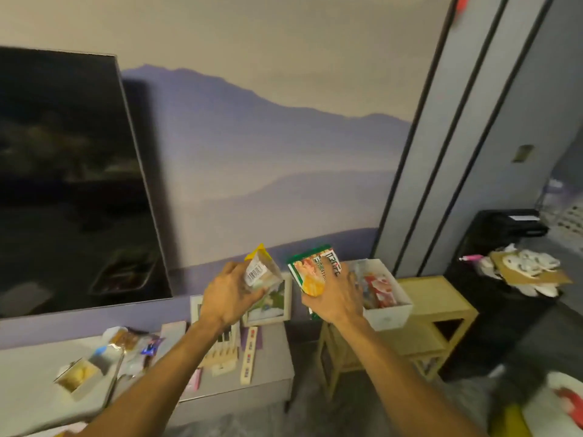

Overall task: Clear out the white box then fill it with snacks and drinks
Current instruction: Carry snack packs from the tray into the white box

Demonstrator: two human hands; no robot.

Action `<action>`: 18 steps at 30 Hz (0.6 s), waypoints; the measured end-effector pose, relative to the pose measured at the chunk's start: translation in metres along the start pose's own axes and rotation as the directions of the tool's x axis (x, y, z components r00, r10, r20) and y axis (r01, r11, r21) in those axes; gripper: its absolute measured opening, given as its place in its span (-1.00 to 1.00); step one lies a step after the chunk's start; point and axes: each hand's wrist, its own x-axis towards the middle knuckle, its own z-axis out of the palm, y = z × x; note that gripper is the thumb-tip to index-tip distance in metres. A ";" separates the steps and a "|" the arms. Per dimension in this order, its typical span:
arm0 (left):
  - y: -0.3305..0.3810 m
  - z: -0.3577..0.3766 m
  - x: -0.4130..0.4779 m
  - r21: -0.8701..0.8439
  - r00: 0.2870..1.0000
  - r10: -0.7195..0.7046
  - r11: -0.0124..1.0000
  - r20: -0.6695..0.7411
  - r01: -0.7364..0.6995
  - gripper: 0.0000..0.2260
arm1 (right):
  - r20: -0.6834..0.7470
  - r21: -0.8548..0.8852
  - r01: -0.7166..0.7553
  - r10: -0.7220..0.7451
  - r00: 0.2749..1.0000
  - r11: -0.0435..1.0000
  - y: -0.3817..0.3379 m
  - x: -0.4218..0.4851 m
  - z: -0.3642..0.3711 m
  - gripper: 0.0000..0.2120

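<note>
The white box (389,315) stands on a yellow wooden side table (441,298) at the right, with several snack packets inside it. My right hand (336,296) grips a green and orange snack packet (310,272), held up just left of the box. My left hand (228,293) holds a clear snack bag with a yellow top and a barcode label (262,271), raised in the air over the grey cabinet (271,351). Both packets are at about the same height, a little apart.
A large dark TV (69,184) leans on the wall at left. The grey cabinet carries loose packets (132,342), a small open carton (80,375), wooden pieces (249,357) and a picture frame (271,305). A black stand with clutter (517,266) is at far right.
</note>
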 end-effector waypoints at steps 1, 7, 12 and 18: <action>0.023 0.018 0.003 -0.010 1.000 0.024 1.000 0.021 -0.023 -0.39 | -0.005 0.007 -0.037 0.037 0.999 0.999 0.026 -0.001 -0.008 0.02; 0.140 0.113 0.036 -0.056 0.985 0.134 0.990 0.108 -0.128 -0.31 | -0.012 0.025 -0.177 0.178 0.984 0.984 0.156 0.002 -0.050 0.03; 0.204 0.177 0.077 -0.078 0.967 0.199 0.979 0.157 -0.188 -0.39 | 0.020 0.037 -0.249 0.249 0.968 0.968 0.231 0.032 -0.065 0.03; 0.227 0.256 0.148 -0.135 0.963 0.168 0.981 0.209 -0.142 -0.39 | 0.038 0.035 -0.287 0.285 0.958 0.957 0.294 0.110 -0.051 0.01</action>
